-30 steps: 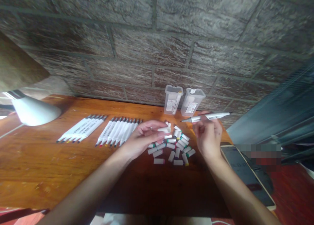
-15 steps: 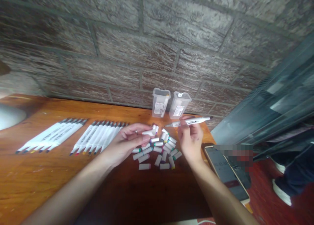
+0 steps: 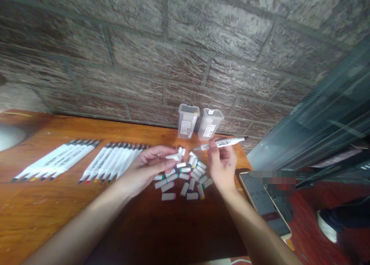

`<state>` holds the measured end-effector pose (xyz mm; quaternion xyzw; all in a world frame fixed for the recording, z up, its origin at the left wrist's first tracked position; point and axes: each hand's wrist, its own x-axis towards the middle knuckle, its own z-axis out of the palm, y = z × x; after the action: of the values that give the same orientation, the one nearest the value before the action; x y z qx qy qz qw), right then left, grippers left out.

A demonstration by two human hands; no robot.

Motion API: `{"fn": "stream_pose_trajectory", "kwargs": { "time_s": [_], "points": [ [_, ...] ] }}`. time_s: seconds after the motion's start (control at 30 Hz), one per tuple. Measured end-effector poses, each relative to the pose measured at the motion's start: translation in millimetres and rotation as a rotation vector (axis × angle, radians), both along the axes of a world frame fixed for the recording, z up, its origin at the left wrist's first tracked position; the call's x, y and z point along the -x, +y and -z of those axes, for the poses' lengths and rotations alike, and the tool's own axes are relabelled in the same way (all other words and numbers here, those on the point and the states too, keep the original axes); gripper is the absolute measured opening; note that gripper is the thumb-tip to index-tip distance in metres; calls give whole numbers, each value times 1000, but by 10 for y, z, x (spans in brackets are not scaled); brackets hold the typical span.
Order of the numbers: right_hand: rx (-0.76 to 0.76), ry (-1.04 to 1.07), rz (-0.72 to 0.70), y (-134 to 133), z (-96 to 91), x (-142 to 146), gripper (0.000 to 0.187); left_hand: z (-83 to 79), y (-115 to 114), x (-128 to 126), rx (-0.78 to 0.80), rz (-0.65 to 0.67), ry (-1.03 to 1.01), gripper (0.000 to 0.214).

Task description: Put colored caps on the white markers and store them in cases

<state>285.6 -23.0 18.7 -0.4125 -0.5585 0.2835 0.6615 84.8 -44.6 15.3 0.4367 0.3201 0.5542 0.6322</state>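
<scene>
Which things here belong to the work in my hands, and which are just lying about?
Part of the work:
marker in the right hand
white cap in the left hand
loose caps
two rows of markers
perhaps the two plastic containers

Seemingly just lying about:
phone
white rounded object, left edge

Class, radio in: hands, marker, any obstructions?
Left hand pinching white cap. Right hand holding marker, apart from cap. Loose caps scattered on table; no obstruction apparent.

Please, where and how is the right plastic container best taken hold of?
The right container is probably best gripped just below its flared rim, from the right: it stands tall and narrow, the left container close on its other side.
</scene>
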Motion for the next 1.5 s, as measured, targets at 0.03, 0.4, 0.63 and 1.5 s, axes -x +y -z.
{"fn": "stream_pose_trajectory", "kwargs": {
  "time_s": [0.03,0.4,0.63,1.5],
  "points": [
    [-6,-7,7,-3,-5,1,23,2,0,-1,2,0,0,29],
    [2,25,39,16,14,-14,26,-25,-9,-9,45,22,-51,29],
    [31,84,30,9,25,-25,25,-13,-20,-21,1,124,-129,24],
    [155,314,-41,62,-68,20,39,17,-16,-26,-81,248,-127,25]
  ]
}}
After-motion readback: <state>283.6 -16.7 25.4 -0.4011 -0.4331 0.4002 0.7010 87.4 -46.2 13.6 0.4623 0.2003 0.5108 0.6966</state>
